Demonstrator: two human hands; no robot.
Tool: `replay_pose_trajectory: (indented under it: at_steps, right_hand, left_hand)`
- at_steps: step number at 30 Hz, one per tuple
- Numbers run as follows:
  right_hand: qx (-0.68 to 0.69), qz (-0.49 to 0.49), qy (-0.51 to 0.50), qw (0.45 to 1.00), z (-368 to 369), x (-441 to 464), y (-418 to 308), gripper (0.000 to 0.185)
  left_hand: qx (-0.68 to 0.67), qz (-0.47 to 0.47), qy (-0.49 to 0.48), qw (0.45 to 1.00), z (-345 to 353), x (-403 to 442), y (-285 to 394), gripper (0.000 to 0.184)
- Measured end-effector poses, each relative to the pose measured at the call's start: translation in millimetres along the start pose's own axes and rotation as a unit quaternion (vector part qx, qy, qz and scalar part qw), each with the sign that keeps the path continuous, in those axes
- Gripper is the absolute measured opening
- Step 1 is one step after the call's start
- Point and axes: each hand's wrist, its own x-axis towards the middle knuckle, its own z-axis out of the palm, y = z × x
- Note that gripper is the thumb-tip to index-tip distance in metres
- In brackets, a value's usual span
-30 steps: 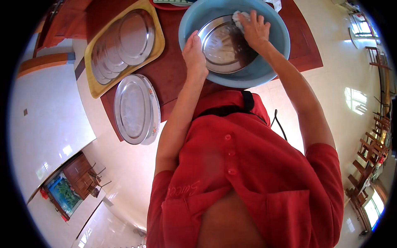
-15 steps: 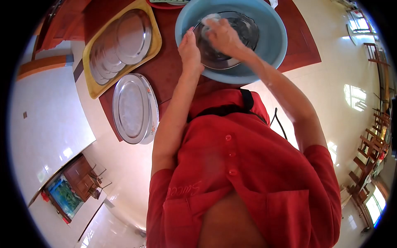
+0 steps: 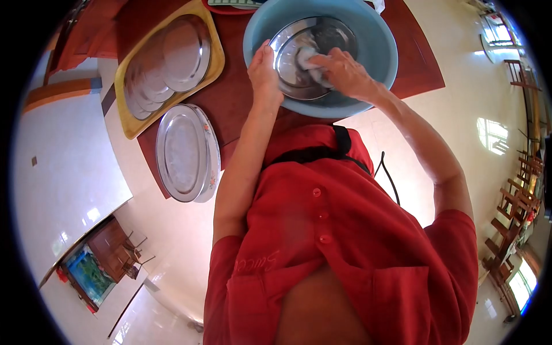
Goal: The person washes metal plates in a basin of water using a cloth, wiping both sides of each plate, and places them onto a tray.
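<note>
With twelve o'clock set at the top of the view, a round metal plate (image 3: 289,68) is held tilted inside a blue basin (image 3: 379,80). Its rim is gripped at nine o'clock by the left hand (image 3: 265,76), nearly closed, with thumb and fingers brought to the edge. A white cloth (image 3: 309,57) is pressed on the plate's face by the right hand (image 3: 345,73), the fingers bent and partly closed over it.

From the basin's centre, a yellow tray (image 3: 216,54) is seen at nine o'clock, with overlapping metal plates (image 3: 187,52) laid in it. At eight o'clock oval dishes (image 3: 184,152) are stacked, flower marks being visible on the lower one's side. A red container (image 3: 221,9) is cut off by the frame at ten o'clock; something white (image 3: 379,5), too small to be made out, is placed between one and two.

The plate is hemmed in by the basin's wall, most closely at nine o'clock. At six, the table's near edge is met by the basin's rim and closely faced by the red shirt (image 3: 345,230). A strip of red tabletop (image 3: 420,63) is left towards three, ended by a corner, with pale floor (image 3: 460,106) spread beyond.
</note>
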Motion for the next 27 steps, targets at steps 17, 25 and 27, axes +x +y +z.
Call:
replay_pose_trajectory:
  at_steps: [17, 25, 27]
  right_hand:
    - [-0.017, 0.241, -0.058, 0.969, 23.9, 45.6, 103.8, 0.052]
    - [0.067, 0.3, -0.023, 0.951, 26.4, 43.5, 114.1, 0.058]
    - [0.068, 0.297, -0.031, 0.952, 25.4, 47.1, 122.9, 0.058]
  left_hand:
    - [0.514, 0.313, -0.146, 0.785, -21.4, -38.8, 17.9, 0.043]
    - [0.591, 0.291, -0.288, 0.695, -23.7, -56.1, 38.9, 0.049]
    - [0.602, 0.306, -0.303, 0.673, -31.0, -50.5, 42.0, 0.044]
